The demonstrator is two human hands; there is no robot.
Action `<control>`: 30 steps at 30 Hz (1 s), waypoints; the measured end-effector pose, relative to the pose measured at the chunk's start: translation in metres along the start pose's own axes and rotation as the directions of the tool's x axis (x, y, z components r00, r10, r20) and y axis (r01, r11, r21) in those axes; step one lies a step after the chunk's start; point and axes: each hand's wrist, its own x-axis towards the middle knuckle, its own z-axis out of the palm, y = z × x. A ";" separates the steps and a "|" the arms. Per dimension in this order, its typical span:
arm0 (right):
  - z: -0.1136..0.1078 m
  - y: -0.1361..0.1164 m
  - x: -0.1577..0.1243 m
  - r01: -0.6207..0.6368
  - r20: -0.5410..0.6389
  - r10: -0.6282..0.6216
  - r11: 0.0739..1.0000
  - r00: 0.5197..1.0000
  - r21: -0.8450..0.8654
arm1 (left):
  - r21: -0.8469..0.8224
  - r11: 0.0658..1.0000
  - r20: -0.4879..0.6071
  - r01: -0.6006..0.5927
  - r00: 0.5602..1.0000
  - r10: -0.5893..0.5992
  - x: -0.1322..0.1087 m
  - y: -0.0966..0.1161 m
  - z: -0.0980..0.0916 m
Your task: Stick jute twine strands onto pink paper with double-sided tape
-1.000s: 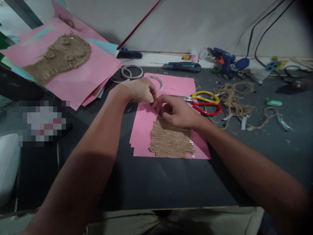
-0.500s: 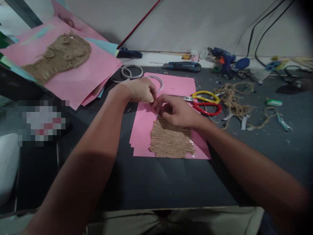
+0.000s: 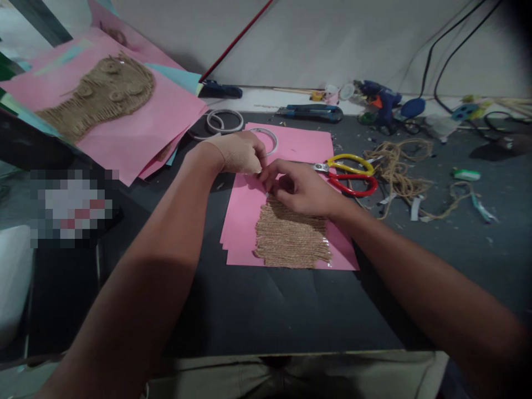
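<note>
Dark workbench (image 3: 266,316) beneath a person's two bare forearms, a khaki-covered lap (image 3: 286,377) along its near edge. Upper left, a tilted stack of pink card (image 3: 166,119), topped by a finished-looking twine figure (image 3: 97,94): coiled rosettes above rows of parallel strands. At centre, flat on the bench, a second pink card (image 3: 286,145) bearing a rough rectangular twine patch (image 3: 291,235), close-laid rows with a shiny streak near the right edge.

Left hand (image 3: 239,154), in a beige wrap, at the card's middle, just above the patch. Right hand (image 3: 301,188) beside it, over the patch's top edge. Fingertips (image 3: 262,173) of both hands pressed together, no gap between them; anything pinched there too small to tell.

Just right of the right hand, scissors (image 3: 349,174) with yellow and red handles, on the card's edge. Beyond them, a loose tangle of twine (image 3: 394,172). Along the back, a blue glue gun (image 3: 384,102) and blue-handled pliers (image 3: 311,113). Near the left hand, a tape roll (image 3: 266,138) on the card, two more tape rolls (image 3: 220,122) just off it.
</note>
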 end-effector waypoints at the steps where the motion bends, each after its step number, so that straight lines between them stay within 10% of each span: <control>1: 0.000 0.000 0.000 0.000 0.000 0.000 1.000 1.000 0.002 | -0.001 1.000 0.002 0.001 1.000 -0.001 0.000 0.000 0.000; 30: -0.001 0.000 -0.002 -0.045 0.013 0.045 0.999 0.999 0.013 | -0.001 1.000 0.001 -0.012 1.000 0.012 0.001 -0.003 0.000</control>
